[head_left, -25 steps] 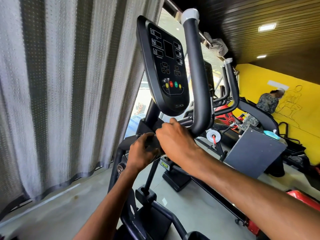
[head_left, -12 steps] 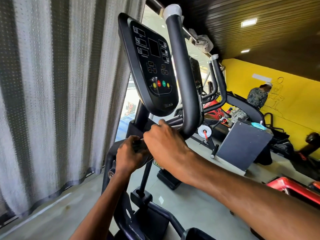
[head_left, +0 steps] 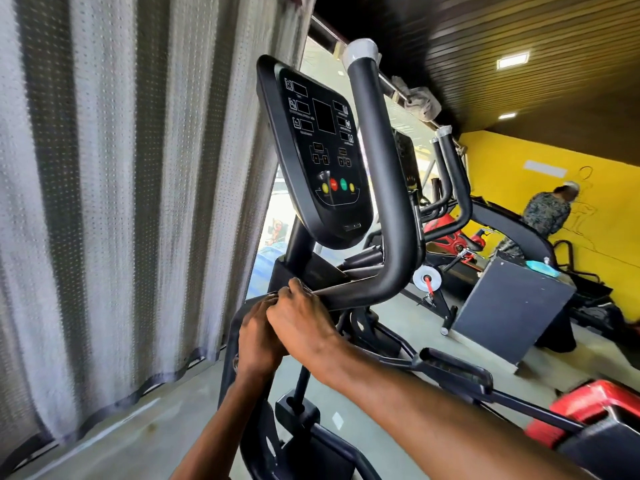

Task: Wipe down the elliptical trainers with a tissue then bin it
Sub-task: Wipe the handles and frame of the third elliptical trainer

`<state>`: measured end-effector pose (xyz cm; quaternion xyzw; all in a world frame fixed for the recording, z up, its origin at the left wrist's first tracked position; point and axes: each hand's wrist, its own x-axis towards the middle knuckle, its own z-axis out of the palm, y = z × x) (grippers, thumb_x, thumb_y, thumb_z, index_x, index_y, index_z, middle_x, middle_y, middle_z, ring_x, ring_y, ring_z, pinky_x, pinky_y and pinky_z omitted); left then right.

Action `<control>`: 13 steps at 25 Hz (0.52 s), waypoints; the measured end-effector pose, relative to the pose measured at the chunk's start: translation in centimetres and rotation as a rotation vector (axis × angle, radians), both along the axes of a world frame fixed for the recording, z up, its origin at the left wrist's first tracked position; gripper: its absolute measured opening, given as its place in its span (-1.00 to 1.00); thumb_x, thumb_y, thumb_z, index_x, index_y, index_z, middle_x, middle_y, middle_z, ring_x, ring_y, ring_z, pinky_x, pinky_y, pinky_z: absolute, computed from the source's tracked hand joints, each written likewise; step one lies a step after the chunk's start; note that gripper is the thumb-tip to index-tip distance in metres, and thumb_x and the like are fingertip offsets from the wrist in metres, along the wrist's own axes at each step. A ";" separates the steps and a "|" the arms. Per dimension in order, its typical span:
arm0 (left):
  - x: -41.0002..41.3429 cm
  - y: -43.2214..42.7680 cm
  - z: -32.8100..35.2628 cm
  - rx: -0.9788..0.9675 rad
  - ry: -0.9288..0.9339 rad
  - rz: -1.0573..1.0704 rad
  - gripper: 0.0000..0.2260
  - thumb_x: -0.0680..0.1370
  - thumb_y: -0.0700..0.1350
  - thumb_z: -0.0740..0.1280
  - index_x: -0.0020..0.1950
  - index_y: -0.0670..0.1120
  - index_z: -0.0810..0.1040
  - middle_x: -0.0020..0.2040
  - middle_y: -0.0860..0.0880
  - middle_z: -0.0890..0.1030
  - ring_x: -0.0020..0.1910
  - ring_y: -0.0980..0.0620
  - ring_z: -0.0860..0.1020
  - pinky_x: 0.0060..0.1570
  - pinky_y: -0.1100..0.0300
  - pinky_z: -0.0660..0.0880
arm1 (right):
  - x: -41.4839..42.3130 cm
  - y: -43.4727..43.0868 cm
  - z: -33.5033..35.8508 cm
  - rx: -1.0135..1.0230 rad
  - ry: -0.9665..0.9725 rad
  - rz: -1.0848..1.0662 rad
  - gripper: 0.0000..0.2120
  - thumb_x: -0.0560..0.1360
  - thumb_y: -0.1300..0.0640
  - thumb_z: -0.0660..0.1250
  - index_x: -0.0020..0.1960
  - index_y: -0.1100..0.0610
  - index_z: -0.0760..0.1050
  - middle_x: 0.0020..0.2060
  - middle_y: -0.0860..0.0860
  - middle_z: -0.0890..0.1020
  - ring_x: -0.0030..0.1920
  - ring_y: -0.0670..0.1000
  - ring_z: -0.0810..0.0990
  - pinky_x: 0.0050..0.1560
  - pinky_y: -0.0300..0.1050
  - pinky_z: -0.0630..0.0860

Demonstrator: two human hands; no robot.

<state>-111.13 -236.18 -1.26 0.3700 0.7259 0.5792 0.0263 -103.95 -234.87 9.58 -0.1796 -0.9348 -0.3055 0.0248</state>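
A black elliptical trainer stands in front of me, its console (head_left: 322, 150) with coloured buttons tilted up and a thick curved handlebar (head_left: 384, 174) to the right of it. My left hand (head_left: 258, 337) grips the low black bar under the console, knuckles up. My right hand (head_left: 301, 320) lies partly over the left one, with its fingers curled over the flat cross bar (head_left: 349, 289) that runs to the handlebar. No tissue shows; the hands hide anything held in them. A second elliptical (head_left: 450, 188) stands behind.
A grey dotted curtain (head_left: 121, 202) hangs close on the left. To the right are a dark box (head_left: 509, 306), red machines (head_left: 588, 407) and a yellow wall (head_left: 606, 237) with a person (head_left: 547, 213) facing it. The grey floor (head_left: 138, 434) runs below.
My right hand has slid left along the cross bar and now overlaps my left hand, which keeps its grip. My view has shifted slightly.
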 end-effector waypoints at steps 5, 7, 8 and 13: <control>-0.5 0.5 0.2 0.017 -0.066 0.018 -0.56 0.43 -0.27 0.46 0.31 -0.07 0.63 0.27 -0.05 0.66 0.21 -0.11 0.63 0.19 0.06 0.54 | 4.2 -1.5 4.0 -0.038 0.184 -0.055 -0.80 0.45 0.36 0.34 0.00 0.19 0.66 -0.07 0.16 0.62 0.13 0.20 0.50 -0.09 0.02 0.55; -0.5 0.5 0.2 0.035 -0.094 0.039 -0.53 0.43 -0.33 0.41 0.32 -0.05 0.64 0.30 -0.03 0.63 0.23 -0.08 0.61 0.26 0.08 0.53 | 6.1 -1.5 5.3 -0.059 0.187 -0.071 -0.70 0.46 0.39 0.19 0.04 0.20 0.63 0.00 0.16 0.59 0.20 0.20 0.45 -0.02 0.02 0.53; -0.5 0.4 0.3 0.050 -0.109 0.049 -0.52 0.43 -0.35 0.40 0.32 -0.04 0.63 0.30 -0.03 0.62 0.22 -0.07 0.61 0.27 0.09 0.53 | 6.3 -1.6 5.5 -0.055 0.138 -0.091 -0.70 0.50 0.38 0.18 0.08 0.20 0.62 0.04 0.16 0.58 0.24 0.20 0.42 0.03 0.01 0.51; -1.7 0.8 -0.7 0.015 -0.172 0.072 -0.54 0.46 -0.36 0.37 0.28 0.03 0.65 0.21 0.09 0.67 0.14 0.05 0.64 0.12 0.40 0.52 | 2.3 -0.5 2.5 -0.046 0.091 -0.109 -0.84 0.38 0.36 0.36 -0.16 0.18 0.67 -0.23 0.13 0.62 -0.01 0.19 0.55 -0.12 -0.03 0.57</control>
